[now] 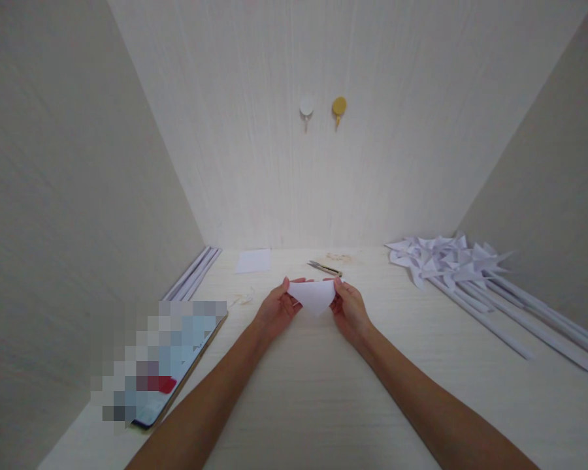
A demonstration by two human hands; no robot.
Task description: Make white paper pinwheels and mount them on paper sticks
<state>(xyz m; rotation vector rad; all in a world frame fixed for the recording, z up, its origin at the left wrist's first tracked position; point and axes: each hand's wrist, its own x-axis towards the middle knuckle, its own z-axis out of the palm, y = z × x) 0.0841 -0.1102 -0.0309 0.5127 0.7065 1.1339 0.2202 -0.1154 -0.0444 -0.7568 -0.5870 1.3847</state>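
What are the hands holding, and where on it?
A folded white paper triangle, point down. The left hand pinches its upper left corner and the right hand its upper right corner.

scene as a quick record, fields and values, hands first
left hand: pinches left corner of folded white paper triangle
right hand: pinches its right corner
surface: pale wood-grain desk
behind hands: slim metal cutting tool, flat white paper sheet
right side: heap of white paper pinwheels on sticks
left side: white rolled paper sticks, flat tablet
back wall: round white hook, round gold hook
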